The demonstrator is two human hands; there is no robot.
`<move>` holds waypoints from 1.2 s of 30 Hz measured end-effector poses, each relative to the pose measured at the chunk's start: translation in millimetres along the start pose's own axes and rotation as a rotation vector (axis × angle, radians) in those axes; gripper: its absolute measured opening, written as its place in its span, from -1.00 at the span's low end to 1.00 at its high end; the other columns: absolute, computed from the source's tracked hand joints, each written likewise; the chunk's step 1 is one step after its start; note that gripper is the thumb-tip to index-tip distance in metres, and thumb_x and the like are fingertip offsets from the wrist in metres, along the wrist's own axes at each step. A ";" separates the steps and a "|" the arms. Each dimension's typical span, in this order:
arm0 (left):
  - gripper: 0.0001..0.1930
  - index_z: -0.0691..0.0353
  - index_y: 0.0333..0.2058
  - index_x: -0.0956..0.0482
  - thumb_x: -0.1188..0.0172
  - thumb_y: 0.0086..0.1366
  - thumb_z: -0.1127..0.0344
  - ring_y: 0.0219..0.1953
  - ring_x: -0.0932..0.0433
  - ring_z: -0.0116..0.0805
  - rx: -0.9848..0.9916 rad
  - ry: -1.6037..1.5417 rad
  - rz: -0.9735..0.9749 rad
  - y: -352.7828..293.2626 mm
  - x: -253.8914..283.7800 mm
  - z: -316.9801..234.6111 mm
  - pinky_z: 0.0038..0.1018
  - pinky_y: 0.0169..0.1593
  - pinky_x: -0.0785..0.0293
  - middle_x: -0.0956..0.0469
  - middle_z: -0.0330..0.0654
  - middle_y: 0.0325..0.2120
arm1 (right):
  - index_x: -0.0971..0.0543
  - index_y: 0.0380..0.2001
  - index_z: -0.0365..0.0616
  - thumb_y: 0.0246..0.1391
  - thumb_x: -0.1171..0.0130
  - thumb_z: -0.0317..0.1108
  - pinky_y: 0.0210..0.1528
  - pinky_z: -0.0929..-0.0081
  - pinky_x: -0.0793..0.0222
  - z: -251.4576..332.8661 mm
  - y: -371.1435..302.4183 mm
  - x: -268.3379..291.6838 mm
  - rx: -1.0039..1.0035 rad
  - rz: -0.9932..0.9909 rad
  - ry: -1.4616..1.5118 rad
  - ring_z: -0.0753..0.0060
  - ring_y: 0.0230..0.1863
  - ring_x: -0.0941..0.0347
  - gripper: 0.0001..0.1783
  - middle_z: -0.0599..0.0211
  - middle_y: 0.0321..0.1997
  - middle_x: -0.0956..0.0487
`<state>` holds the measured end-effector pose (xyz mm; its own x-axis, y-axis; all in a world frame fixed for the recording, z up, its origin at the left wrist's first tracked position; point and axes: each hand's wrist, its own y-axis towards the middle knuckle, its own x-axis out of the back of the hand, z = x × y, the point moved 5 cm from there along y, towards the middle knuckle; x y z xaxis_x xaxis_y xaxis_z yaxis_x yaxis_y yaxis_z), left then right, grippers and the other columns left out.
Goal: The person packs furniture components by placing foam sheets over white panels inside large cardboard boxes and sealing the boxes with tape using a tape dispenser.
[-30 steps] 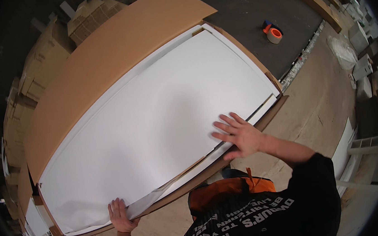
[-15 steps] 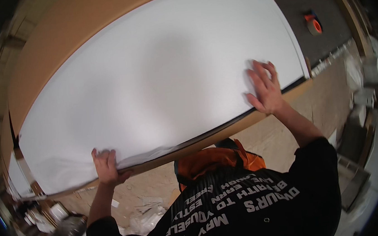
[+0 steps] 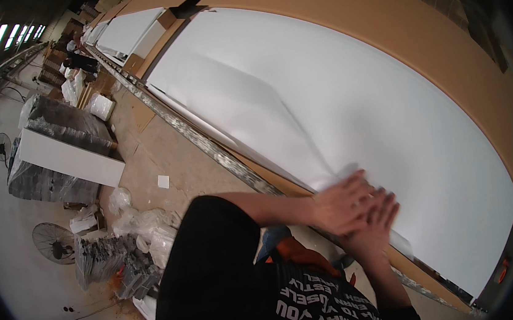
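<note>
A large white sheet lies spread inside a long brown cardboard box, with a raised crease running from its middle to the near edge. My hands are together at that near edge, by the foot of the crease. My left hand reaches across from the left with its fingers stretched out, partly overlapping the right one. My right hand is just beside and under it, fingers extended over the sheet. Nothing shows in either hand. The overlap and some blur hide whether they press on the sheet.
The box rests on a long conveyor with a metal side rail. Farther along stands another open box with a white panel. Wrapped stacks with a white board, plastic film and a fan are at the left. People stand far off.
My view has swung left along the conveyor. My hands, earlier far apart on the sheet, have come together at its near edge. A crease now stands out in the sheet.
</note>
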<state>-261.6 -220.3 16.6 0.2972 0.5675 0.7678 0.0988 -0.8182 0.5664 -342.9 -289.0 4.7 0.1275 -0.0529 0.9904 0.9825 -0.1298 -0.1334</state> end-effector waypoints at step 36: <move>-0.18 0.21 0.37 0.08 0.10 0.32 -0.18 0.40 0.19 0.19 0.911 0.597 0.343 -217.3 289.5 357.9 -0.05 0.41 0.30 0.04 -0.04 0.38 | -0.05 0.32 -0.27 -0.20 -0.26 0.02 0.24 -0.45 0.04 -61.9 -44.8 16.0 0.065 -0.214 -0.014 -0.66 0.32 0.08 0.07 -0.46 0.36 0.02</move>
<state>142.9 88.7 8.7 -0.0334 0.0554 0.9979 0.8244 -0.5630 0.0589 -393.3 -345.4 24.3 -0.0830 -0.0174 0.9964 0.9940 -0.0729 0.0815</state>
